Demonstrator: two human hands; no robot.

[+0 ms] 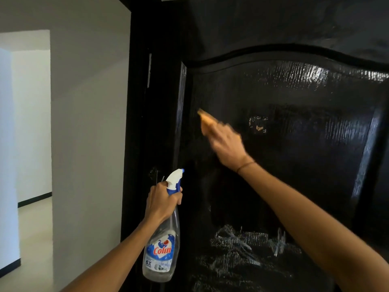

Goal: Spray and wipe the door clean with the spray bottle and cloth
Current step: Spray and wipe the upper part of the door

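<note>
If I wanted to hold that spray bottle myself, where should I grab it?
Probably at the narrow neck just under the white trigger head, as the left hand does on the spray bottle. Come from behind, opposite the nozzle, which points toward the door.

Door (294,144) glossy black, whitish streaks low down. Cloth (205,121) orange. Spray bottle (162,245) clear, white-blue trigger, blue label, red lettering. Wall (88,123) white.

Door (294,154) glossy black, grainy texture; spray bottle (162,245) clear plastic; cloth (205,121) prob. soft.
</note>
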